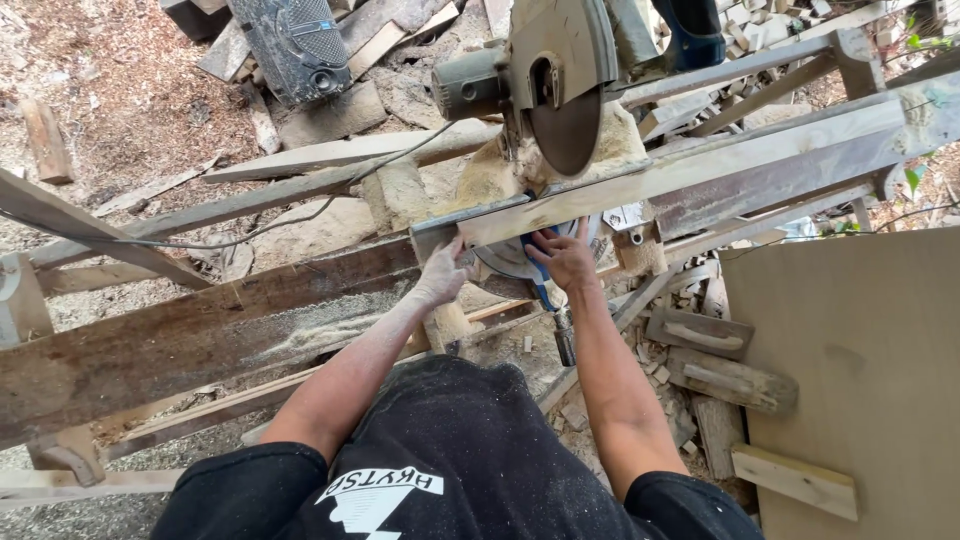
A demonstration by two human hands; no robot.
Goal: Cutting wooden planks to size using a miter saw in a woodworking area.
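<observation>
Workpiece position: a long pale wooden strip (640,185) lies across the bed of a mitre saw (545,80), running from about 9 o'clock at the saw base up toward 2 o'clock along the metal support rail (770,170). Its near end (475,232) sits just left of the blade line.

Left hand (440,275): fingers curled at the near end of the strip, at the edge of the weathered plank (200,335) that serves as the bench. Whether they clamp the strip or merely steady it cannot be told.

Right hand (565,258): spread flat at 6 o'clock from the blade, fingertips pressing on the strip's lower edge; a blue part of the saw base (537,270) shows beneath the palm.

Saw blade (565,135): raised, clear of the wood, partly shrouded by its guard.

Progress, as judged: the strip looks aligned and held, with no kerf visible at the blade line, so the cut seems not yet made. Offcuts (725,380) lie heaped at 4 o'clock, sawdust (310,335) on the plank.
</observation>
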